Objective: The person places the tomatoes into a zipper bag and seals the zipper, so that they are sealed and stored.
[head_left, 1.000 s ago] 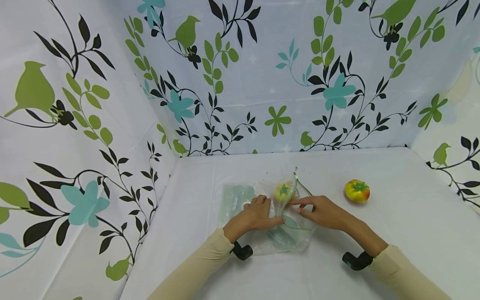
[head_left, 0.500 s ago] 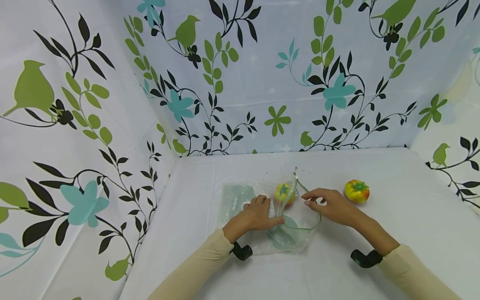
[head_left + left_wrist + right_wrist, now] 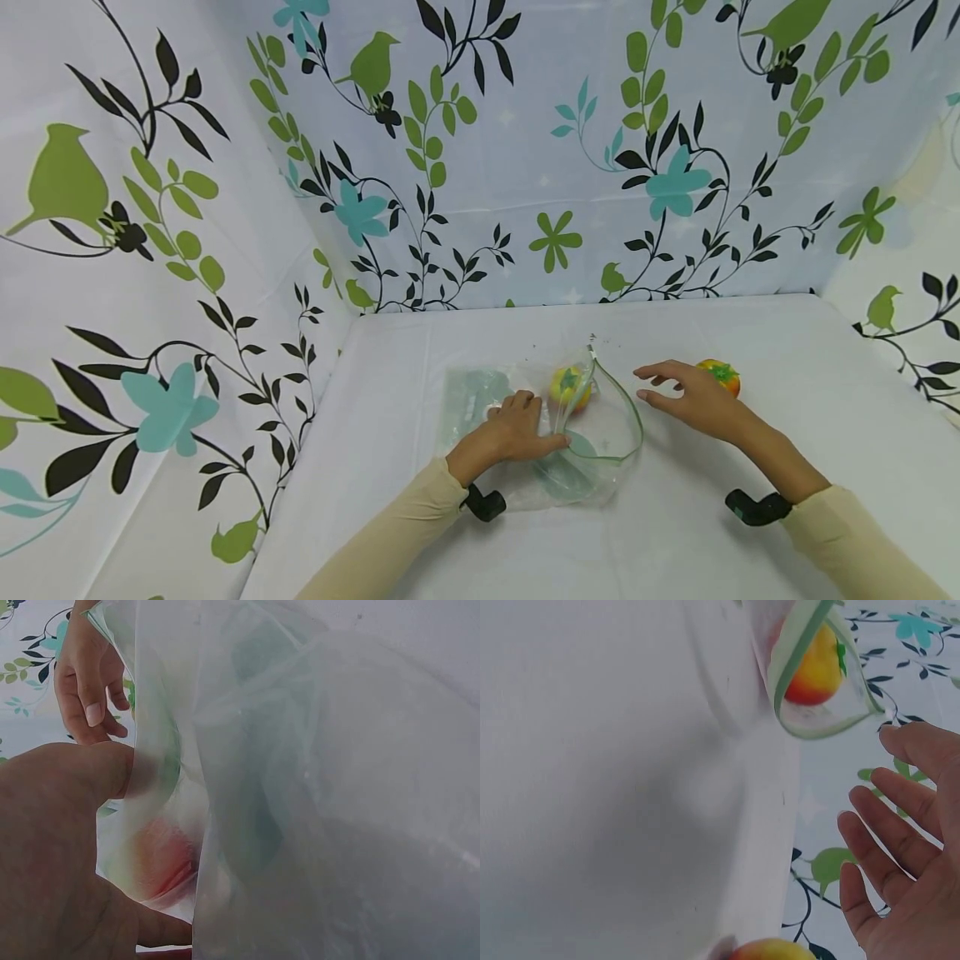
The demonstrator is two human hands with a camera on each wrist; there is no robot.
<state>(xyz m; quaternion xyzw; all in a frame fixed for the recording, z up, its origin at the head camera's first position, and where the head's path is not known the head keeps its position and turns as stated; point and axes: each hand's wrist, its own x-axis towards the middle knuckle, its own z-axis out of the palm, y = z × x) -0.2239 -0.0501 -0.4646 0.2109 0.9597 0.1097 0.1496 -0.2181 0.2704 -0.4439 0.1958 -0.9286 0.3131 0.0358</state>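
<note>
Plastic bag (image 3: 562, 479) gaping, right grip (image 3: 697, 404) hovering free

And here the plastic bag is lying on the white table (image 3: 615, 558), its green rim (image 3: 641, 425) bowing out into a wide loop! Inside, showing yellow and red through the clear film, the first tomato (image 3: 567, 387) is sitting just beyond the left thumb. The left grip (image 3: 517, 429) is resting on the bag, thumb standing well apart from the fingers, no pinch showing. Across from it, the right grip is hanging beside the loop, and the right wrist view is showing those fingers fanning apart, nothing between them! Just behind, partly covered by that grip in the head view, the second tomato (image 3: 726, 377) is sitting outside the bag.

Now, the handling: the bag is looking light, limp and slick, likely to slide or fold in; the rim is seeming stiffer and is offering the surest hold, one edge between thumb and fingertip. The tomatoes are looking round, smooth and fairly light; real or imitation, there is no telling. Their widest part is inviting a loose wrap of thumb and fingers, clear of the green leaves, with squeezing kept gentle in case they are bruising easily.
</note>
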